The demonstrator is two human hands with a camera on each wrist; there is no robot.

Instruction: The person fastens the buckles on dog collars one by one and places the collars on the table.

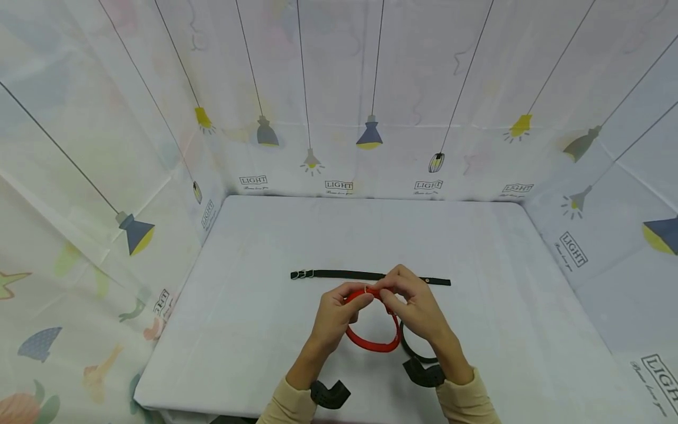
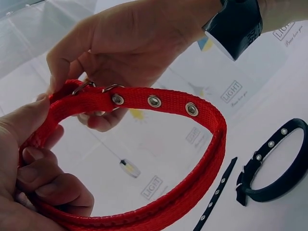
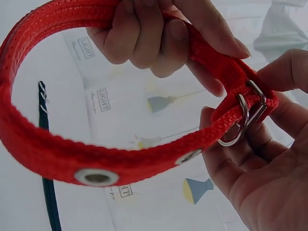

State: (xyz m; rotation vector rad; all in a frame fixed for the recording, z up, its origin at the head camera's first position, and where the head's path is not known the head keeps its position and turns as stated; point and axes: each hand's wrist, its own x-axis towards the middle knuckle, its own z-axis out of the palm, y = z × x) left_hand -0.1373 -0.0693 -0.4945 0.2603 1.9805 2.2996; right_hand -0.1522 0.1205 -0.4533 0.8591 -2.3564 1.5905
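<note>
Both hands hold a red collar [image 1: 373,347], bent into a loop above the table. Metal eyelets run along its strap [image 2: 166,100]. My left hand [image 1: 331,318] grips the band, with its thumb on top and fingers curled beneath. At the collar's metal buckle [image 3: 262,98] and D-ring [image 3: 245,118], my right hand [image 1: 416,303] pinches the strap between thumb and fingers. The strap passes through the metal parts; its tip is partly hidden by the fingers.
Behind the hands, a black collar [image 1: 344,274] lies stretched straight on the white table [image 1: 254,235]. Another black collar [image 2: 276,193], closed in a loop, lies near the right wrist. Black wrist mounts [image 1: 329,394] sit on both wrists. Printed curtains [image 1: 339,76] surround the table.
</note>
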